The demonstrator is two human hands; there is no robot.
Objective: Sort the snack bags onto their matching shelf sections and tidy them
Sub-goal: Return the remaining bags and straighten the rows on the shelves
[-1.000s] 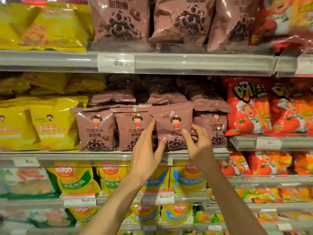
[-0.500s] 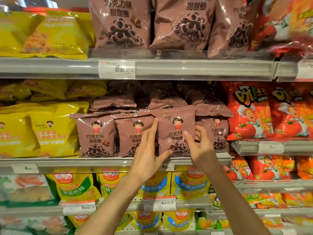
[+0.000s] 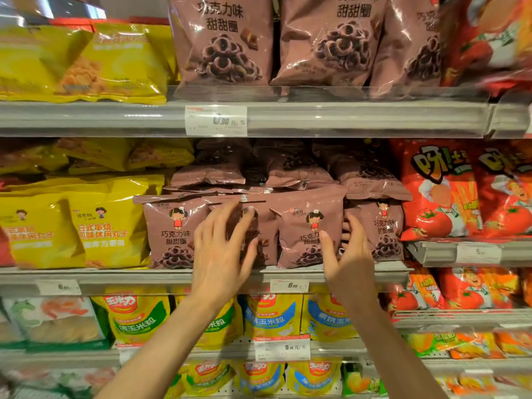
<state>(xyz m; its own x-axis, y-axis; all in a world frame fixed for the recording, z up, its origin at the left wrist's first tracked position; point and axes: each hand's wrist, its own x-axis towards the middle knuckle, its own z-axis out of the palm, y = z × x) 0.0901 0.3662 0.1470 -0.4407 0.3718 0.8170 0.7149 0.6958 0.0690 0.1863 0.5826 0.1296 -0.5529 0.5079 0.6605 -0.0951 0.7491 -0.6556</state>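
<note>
left hand [image 3: 223, 254] spread loose over a brown bag [image 3: 259, 234], right hand [image 3: 349, 254] open at the edge of the next bag [image 3: 309, 228], neither clasped, both upright on the middle shelf [image 3: 129, 279]

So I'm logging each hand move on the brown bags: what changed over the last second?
The left hand let go of the third brown bag and slid left onto the second brown bag, fingers spread flat. The right hand opened its grip but stays at the third bag's right edge. The brown row, yellow bags and red bags kept their places.
</note>
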